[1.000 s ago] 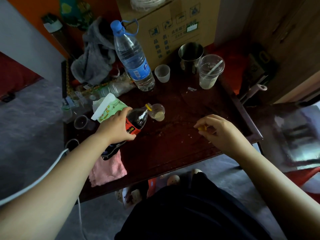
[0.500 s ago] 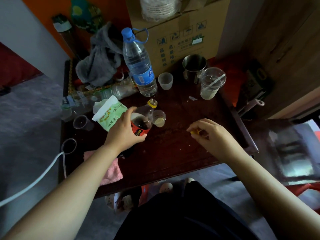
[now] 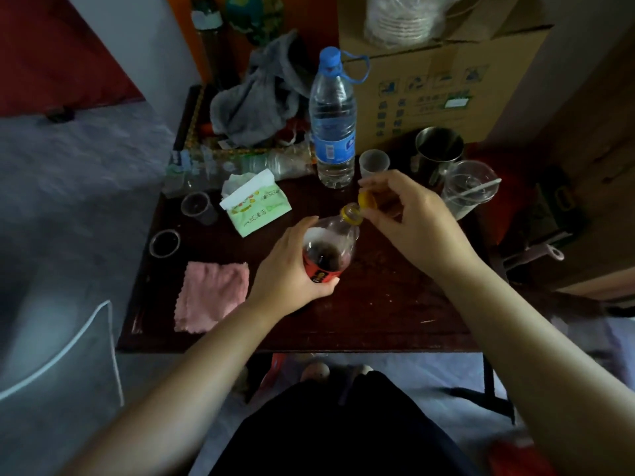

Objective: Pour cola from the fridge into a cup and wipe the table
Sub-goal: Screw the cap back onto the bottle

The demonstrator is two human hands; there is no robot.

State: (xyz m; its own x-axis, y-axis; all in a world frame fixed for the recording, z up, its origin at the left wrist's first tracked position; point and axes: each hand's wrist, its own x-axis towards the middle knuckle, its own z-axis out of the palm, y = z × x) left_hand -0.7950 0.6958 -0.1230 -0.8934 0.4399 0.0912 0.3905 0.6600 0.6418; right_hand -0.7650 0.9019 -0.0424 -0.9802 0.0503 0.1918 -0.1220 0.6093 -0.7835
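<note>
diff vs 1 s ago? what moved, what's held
The left hand has swung the cola bottle up from its pouring tilt over the small cup to upright, grip unchanged. The right hand has left the table and brought the yellow cap up beside the bottle's open mouth; not yet on. The pink cloth, tissue pack and water bottle stayed put.

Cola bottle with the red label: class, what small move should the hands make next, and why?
Probably set the yellow cap onto the open mouth of the red-labelled cola bottle and twist. The left hand holds the bottle upright; the right hand pinches the cap just beside the mouth.
</note>
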